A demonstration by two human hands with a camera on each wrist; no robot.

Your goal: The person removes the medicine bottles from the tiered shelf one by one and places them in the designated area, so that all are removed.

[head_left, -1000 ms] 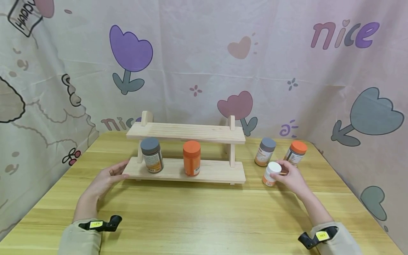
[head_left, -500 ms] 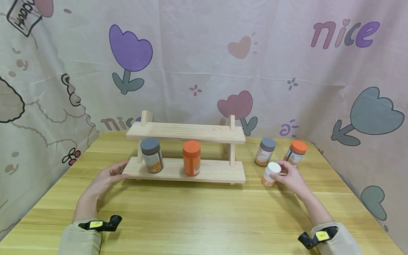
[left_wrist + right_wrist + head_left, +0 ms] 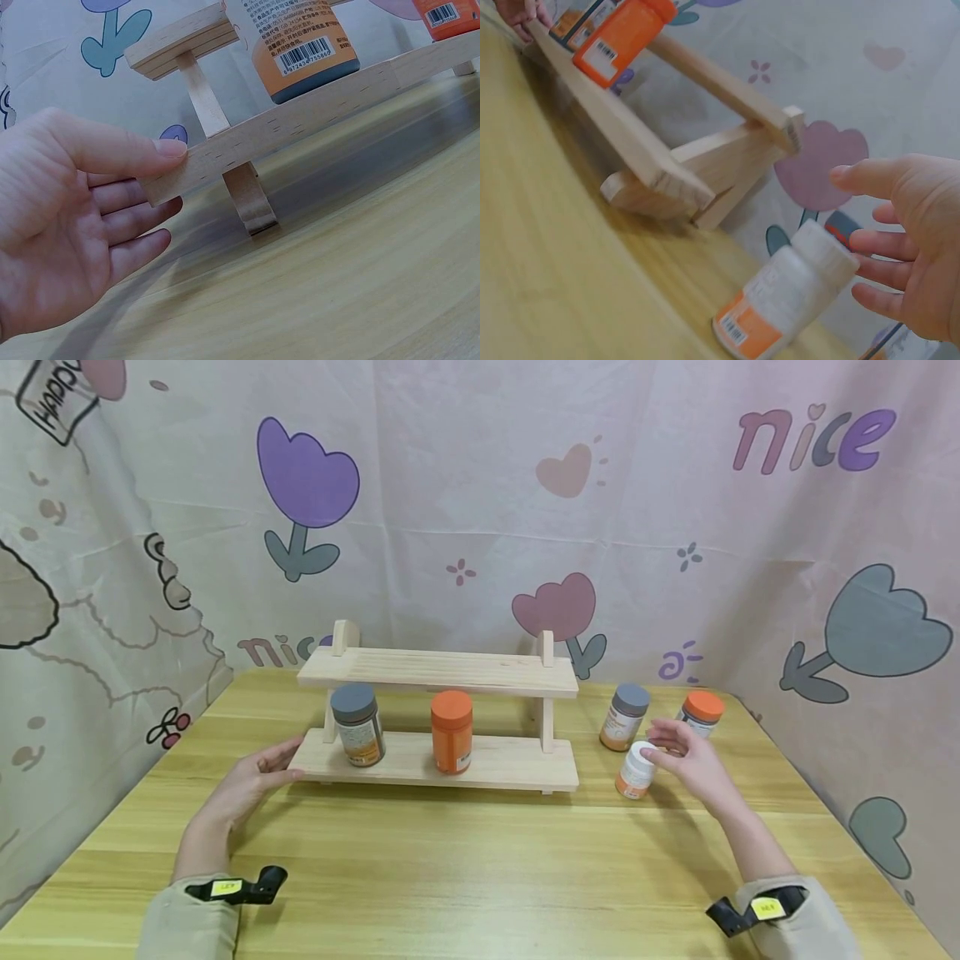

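Observation:
My left hand (image 3: 243, 785) holds the left end of a two-tier wooden shelf rack (image 3: 435, 774), thumb on the edge of the lower board and fingers behind it. On that board stand a grey-lidded bottle (image 3: 358, 727) and an orange bottle (image 3: 452, 733). To the right of the rack, a small white-capped pill bottle (image 3: 636, 772) stands upright on the table. Around its cap my right hand (image 3: 693, 768) is loosened; in the right wrist view the thumb stands clear of the white cap (image 3: 825, 251), the other fingers close by it.
Behind the white-capped bottle stands another grey-lidded bottle (image 3: 624, 718). An orange-lidded bottle (image 3: 701, 712) is partly hidden by my right hand. The wooden table (image 3: 465, 877) ends at a printed cloth backdrop (image 3: 450, 485).
The right hand has let go of the white-capped bottle and drawn slightly up and right. That bottle had shifted slightly left before the release. The left hand has stayed on the rack.

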